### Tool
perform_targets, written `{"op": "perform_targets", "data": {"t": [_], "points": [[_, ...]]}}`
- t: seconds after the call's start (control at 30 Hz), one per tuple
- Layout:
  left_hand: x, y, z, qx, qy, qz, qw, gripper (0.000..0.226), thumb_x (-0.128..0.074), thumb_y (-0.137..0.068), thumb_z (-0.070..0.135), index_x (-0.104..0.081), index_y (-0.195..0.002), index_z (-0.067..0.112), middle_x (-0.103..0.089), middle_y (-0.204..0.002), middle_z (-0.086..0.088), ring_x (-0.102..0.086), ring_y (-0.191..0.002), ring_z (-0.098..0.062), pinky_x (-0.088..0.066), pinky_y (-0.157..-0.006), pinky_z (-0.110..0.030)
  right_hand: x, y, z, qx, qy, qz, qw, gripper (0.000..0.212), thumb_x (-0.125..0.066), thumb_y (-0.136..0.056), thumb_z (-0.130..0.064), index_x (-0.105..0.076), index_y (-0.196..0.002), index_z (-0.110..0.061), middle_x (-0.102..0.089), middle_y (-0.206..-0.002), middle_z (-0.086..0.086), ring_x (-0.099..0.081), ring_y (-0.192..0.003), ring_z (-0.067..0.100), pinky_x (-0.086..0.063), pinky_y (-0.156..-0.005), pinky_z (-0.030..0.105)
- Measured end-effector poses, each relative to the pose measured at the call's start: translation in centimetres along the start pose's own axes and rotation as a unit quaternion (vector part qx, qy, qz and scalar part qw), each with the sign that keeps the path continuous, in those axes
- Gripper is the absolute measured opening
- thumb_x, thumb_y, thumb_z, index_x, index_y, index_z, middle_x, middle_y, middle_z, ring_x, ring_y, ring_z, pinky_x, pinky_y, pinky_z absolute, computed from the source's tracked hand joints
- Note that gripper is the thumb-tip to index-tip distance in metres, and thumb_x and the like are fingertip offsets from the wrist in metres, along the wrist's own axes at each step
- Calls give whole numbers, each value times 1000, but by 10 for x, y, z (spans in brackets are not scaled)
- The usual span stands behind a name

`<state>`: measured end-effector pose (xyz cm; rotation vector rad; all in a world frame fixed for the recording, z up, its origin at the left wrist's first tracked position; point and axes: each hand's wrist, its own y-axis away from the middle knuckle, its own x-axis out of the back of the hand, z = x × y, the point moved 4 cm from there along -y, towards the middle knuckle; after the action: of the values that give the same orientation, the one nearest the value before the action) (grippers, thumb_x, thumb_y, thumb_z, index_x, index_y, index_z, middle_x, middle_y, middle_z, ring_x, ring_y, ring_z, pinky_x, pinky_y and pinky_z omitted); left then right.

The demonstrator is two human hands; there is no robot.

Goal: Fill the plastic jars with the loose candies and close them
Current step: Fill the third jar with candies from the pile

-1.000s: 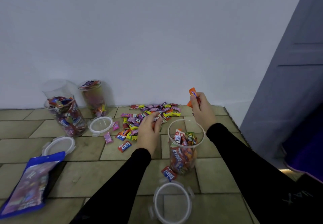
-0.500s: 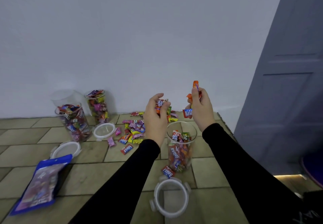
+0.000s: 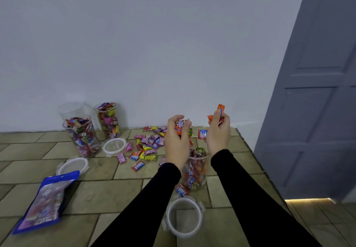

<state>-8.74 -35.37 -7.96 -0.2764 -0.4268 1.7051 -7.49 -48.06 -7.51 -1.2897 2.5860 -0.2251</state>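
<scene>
Both arms, in black sleeves, are reaching forward from 6 o'clock over a tiled floor (image 3: pixel 96 198). The left hand (image 3: pixel 176 138) is hovering above the near jar (image 3: pixel 195 171), back toward the camera, its fingers curling around a small bunch of wrapped candies. The right hand (image 3: pixel 218 133) is sitting just beside it at 3 o'clock, thumb up, clamping an orange wrapped candy (image 3: pixel 219 112) that is sticking up past the fingers, with a red wrapper (image 3: pixel 202 134) poking out at its palm side.

The near jar is a clear plastic cylinder, open-topped and holding glossy wrapped sweets to a little below its rim. Its round translucent lid (image 3: pixel 184 217), with clip tabs, is lying flat at 6 o'clock of it. The loose candies (image 3: pixel 148 144), crinkly pink, yellow and red wrappers, are lying scattered at 10 o'clock of the jar. Farther toward 9 o'clock, two filled clear jars (image 3: pixel 82 137) are standing by the wall, with two lids (image 3: pixel 113 145) lying near them and a flat blue foil bag (image 3: pixel 46 202) at 8 o'clock.
</scene>
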Motion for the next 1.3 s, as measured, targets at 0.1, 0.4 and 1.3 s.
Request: {"op": "perform_targets", "data": {"t": [0.1,0.4,1.3], "points": [[-2,-1,0,4,-11,-4,1000,15,-55,-97,29,-51,-111,24,-53,-101,21,-48,-81,21,-37,-69,-1,-1,-1,1,-6,9,3,1000,26,-34,-102,-40,-48,-104,-18,-59,-87,-10,-55,-78,1,-40,-65,17],[-5,-1,-2,-26,-51,-13,998,25,-56,-95,21,-51,-72,11,-47,-64,6,-41,-58,-4,-33,-56,-16,-7,-2,-1,12,44,-34,998,25,-34,-102,-36,-47,-102,-13,-60,-84,-13,-55,-74,-5,-38,-55,3],[-19,26,-61,340,274,-77,897,75,-25,-93,68,-75,-93,12,-75,-95,-13,-73,-87,-22,-55,-75,-32,-20,4,-4,88,113,-169,975,20,-43,-99,-40,-50,-104,-21,-60,-85,-13,-60,-81,2,-43,-67,10]]}}
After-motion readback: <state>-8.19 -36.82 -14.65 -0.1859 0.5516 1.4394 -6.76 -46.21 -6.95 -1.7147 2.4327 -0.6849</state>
